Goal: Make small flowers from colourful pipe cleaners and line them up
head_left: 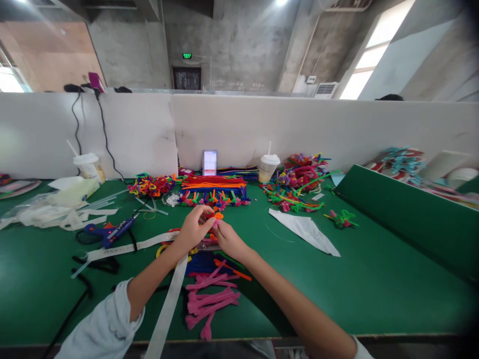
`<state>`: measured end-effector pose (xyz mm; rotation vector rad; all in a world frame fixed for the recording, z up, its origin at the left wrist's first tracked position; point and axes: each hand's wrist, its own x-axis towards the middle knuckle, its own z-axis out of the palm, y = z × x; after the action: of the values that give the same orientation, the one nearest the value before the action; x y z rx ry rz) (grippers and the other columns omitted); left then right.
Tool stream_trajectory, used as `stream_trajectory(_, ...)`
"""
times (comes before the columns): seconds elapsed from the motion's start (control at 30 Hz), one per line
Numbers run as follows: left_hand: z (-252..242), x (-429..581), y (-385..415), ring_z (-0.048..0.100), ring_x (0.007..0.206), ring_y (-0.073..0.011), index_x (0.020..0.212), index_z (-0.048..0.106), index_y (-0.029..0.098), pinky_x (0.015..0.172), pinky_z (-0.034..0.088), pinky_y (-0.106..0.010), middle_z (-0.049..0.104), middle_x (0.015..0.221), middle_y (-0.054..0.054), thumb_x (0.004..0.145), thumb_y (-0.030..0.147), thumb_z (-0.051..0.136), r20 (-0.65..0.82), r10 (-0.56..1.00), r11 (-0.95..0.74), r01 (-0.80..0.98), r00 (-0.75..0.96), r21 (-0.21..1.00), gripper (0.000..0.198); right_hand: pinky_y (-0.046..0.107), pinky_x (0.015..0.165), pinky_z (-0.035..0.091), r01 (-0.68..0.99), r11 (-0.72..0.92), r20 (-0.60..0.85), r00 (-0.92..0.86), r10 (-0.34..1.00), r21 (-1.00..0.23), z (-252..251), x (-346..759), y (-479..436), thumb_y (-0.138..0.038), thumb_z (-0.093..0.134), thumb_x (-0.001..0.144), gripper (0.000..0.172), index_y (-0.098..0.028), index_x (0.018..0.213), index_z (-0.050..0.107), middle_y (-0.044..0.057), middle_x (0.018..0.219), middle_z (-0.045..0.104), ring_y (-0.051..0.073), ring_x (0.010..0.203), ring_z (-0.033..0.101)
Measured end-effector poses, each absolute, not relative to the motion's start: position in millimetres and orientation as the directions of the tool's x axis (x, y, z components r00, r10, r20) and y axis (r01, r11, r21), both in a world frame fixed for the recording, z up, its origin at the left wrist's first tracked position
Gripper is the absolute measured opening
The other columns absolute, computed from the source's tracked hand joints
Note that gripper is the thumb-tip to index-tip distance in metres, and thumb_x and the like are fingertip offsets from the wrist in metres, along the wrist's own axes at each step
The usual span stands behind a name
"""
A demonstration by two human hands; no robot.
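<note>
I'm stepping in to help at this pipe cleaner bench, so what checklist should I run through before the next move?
1. Left hand and right hand both at the orange and pink pipe cleaner piece: ok.
2. Twists in that piece tight: cannot tell, the fingers hide them.
3. Blue hot glue gun lying apart from both hands: ok; whether it is hot: cannot tell.
4. Spare pink pipe cleaners within reach in front of the person: ok.
5. White strip out of the way: not ok, it runs under the left forearm and over the table edge.
</note>
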<state>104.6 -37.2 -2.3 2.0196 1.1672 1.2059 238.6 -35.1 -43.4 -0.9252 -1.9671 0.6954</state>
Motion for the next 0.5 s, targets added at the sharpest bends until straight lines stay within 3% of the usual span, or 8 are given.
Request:
stream_trajectory(0.27,-10,104,-29,0.054,0.076,-0.0141,0.085,0.051,0.016,0.067,0.043,-0.024,0.055,0.080,-0.002,0.077,0.032,0.048,0.367,0.918,-0.393,0.219,0.152,0.893,0.019,0.026,0.061,0.041,0.326,0.531,0.429,-0.335,0.839,-0.782,-40,240,-34,-0.033,0.026,0.090,0.020,-0.018,0.085,0.039,0.002,0.075,0.051,0.012,0.064,0.049)
stream_trajectory(0.5,-14,104,-26,0.049,0.051,-0.0099,0.074,0.049,0.015,0.051,0.043,-0.023,0.051,0.060,0.003,0.074,0.040,0.052,0.221,0.950,-0.235,0.038,0.222,0.971,0.025,0.024,0.064,0.040,0.297,0.555,0.426,-0.399,0.812,-0.777,-39,243,-33,-0.038,0.023,0.090,0.033,-0.018,0.074,0.044,0.001,0.072,0.051,0.012,0.066,0.048)
